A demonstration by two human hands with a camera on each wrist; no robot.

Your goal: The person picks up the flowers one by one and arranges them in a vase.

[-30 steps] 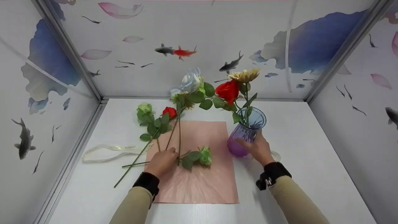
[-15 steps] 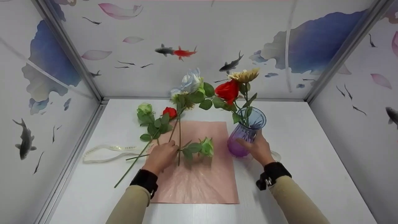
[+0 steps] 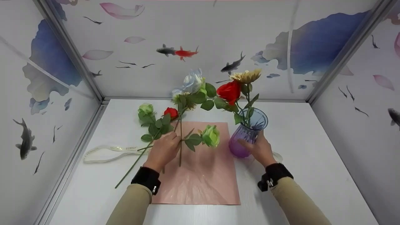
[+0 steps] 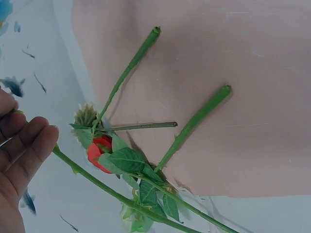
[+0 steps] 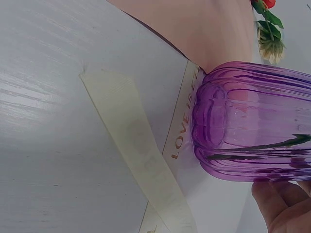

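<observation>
My left hand (image 3: pixel 164 150) pinches the stem of a green rose (image 3: pixel 210 136), whose bloom points right above the pink paper (image 3: pixel 200 184). In the left wrist view, that thorny stem (image 4: pixel 97 182) runs out from between the fingers. With my right hand (image 3: pixel 262 150) I grip a blue-to-purple glass vase (image 3: pixel 239 145), its mouth tilted away. A red rose (image 3: pixel 229 91) and a tan daisy-like flower (image 3: pixel 247 76) stand in it. The vase's ribbed purple base (image 5: pixel 223 121) fills the right side of the right wrist view, thumb and fingers at its lower edge.
Beyond the left hand lie a pale blue rose (image 3: pixel 191 82), a smaller red rose (image 3: pixel 171 112) and another green rose (image 3: pixel 145 109), stems partly over the paper. A cream printed ribbon (image 3: pixel 109 149) lies at left; ribbon (image 5: pixel 141 141) also lies by the vase. Patterned walls enclose the table.
My left hand has lifted the green rose off the paper, moving it up and away from me, with the bloom slightly rightward. The right hand and vase have stayed put.
</observation>
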